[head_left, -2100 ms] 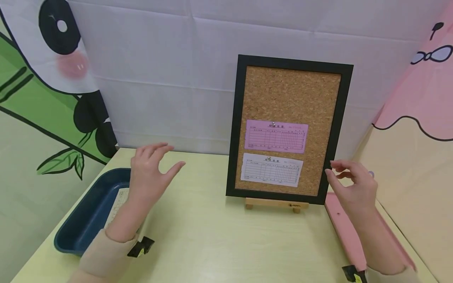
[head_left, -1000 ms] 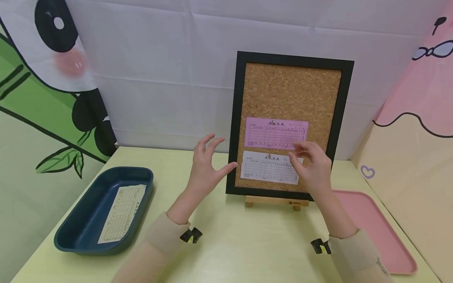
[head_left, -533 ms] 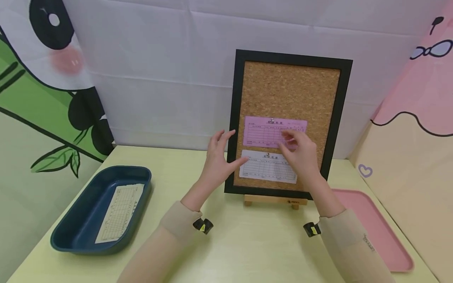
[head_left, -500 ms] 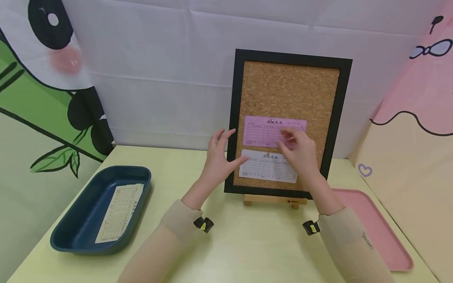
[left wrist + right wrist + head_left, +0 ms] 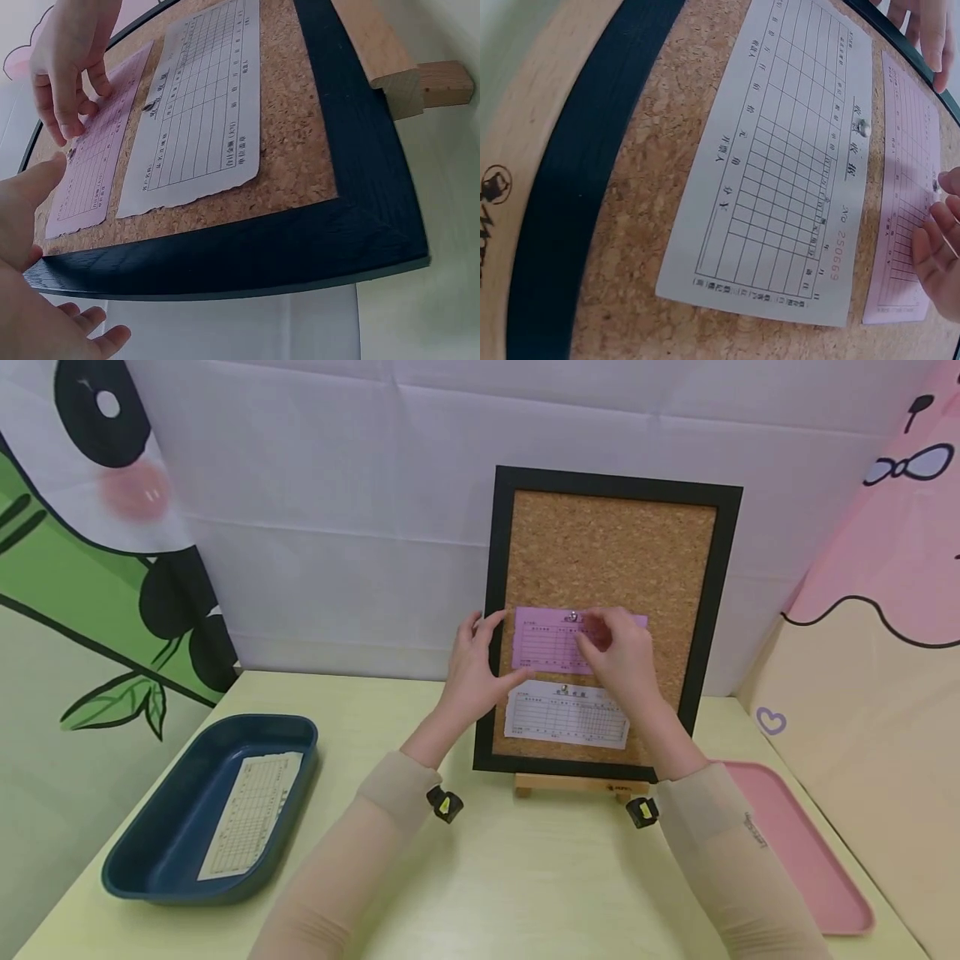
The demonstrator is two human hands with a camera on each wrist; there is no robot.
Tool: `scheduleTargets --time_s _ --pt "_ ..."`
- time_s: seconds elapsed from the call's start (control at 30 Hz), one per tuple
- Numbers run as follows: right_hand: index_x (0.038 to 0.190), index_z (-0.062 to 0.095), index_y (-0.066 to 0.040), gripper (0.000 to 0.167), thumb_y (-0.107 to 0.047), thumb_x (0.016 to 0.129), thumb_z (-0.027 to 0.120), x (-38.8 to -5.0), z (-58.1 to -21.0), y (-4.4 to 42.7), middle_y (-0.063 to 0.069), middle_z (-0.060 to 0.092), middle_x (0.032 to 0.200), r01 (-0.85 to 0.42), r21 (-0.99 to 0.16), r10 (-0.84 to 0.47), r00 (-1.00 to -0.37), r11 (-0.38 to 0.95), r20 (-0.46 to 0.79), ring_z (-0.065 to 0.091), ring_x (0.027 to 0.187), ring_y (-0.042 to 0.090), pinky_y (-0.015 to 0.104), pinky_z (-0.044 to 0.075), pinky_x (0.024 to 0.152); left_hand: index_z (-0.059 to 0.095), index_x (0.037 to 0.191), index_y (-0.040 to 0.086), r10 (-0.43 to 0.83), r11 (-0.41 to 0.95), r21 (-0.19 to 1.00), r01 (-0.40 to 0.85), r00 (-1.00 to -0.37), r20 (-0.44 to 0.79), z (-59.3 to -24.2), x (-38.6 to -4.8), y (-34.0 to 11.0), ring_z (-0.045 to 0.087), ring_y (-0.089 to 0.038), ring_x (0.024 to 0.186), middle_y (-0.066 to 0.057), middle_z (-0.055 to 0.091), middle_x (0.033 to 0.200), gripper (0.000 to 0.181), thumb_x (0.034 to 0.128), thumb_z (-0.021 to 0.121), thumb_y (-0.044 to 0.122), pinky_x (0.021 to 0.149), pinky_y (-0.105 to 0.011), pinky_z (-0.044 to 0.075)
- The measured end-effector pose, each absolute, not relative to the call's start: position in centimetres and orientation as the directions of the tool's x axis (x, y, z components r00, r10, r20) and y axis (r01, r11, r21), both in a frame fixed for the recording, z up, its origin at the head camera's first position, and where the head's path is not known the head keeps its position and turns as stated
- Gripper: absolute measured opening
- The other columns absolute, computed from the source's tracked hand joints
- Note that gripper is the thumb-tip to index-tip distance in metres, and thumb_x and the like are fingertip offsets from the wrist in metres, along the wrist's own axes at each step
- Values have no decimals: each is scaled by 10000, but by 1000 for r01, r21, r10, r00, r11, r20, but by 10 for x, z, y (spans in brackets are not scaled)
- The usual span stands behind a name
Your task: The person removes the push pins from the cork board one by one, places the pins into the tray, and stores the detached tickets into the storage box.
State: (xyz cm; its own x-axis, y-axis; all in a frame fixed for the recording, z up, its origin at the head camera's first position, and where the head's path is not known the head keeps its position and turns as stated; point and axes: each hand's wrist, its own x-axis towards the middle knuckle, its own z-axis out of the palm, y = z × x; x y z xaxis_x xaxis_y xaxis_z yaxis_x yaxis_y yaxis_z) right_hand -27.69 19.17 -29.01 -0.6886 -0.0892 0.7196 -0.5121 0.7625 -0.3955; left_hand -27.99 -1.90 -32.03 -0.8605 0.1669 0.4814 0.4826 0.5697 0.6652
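Note:
A black-framed cork board holds a pink receipt slip above a white receipt slip, each with a pushpin at its top edge. My left hand is at the board's left side, thumb in front of the pink slip's lower left corner and fingers spread at the frame's edge. My right hand is over the right part of the pink slip, hiding it, thumb and fingers apart. Its fingertips are just right of the pink slip's pushpin. In the right wrist view those fingers are close to that pin.
A small wooden easel supports the board on the pale table. On the left stands a dark blue tray with a cream printed slip in it. A pink tray lies on the right, partly behind the right forearm.
Both hands have come in to the board from its sides and then risen. The right hand has moved left and up over the pink slip; the left has moved right to the frame.

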Motion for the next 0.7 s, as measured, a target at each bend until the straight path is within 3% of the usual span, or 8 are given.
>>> scheduleTargets --time_s 0.13,0.4,0.7 --pt "1066 640 -32 243 -178 875 677 -280 -286 188 104 613 912 -486 -372 -81 -686 791 723 536 771 209 315 435 670 309 1440 240 169 585 654 479 -861 480 -314 -285 -16 244 -337 1386 -166 144 1531 804 787 759 373 1063 -546 289" --pt "1001 636 -48 226 -222 866 690 -283 -282 184 88 625 915 -410 -357 -50 -712 839 700 559 783 203 333 462 689 388 1356 223 166 604 642 473 -862 479 -304 -294 -12 242 -326 1388 -165 163 1522 679 795 762 301 1069 -537 279" --pt "968 638 -64 229 -263 866 687 -284 -278 179 77 613 857 -352 -345 -23 -727 870 686 536 731 203 329 417 626 424 1250 218 167 632 614 473 -857 488 -295 -301 -6 171 -340 1414 -181 170 1514 576 794 763 305 1082 -566 218"
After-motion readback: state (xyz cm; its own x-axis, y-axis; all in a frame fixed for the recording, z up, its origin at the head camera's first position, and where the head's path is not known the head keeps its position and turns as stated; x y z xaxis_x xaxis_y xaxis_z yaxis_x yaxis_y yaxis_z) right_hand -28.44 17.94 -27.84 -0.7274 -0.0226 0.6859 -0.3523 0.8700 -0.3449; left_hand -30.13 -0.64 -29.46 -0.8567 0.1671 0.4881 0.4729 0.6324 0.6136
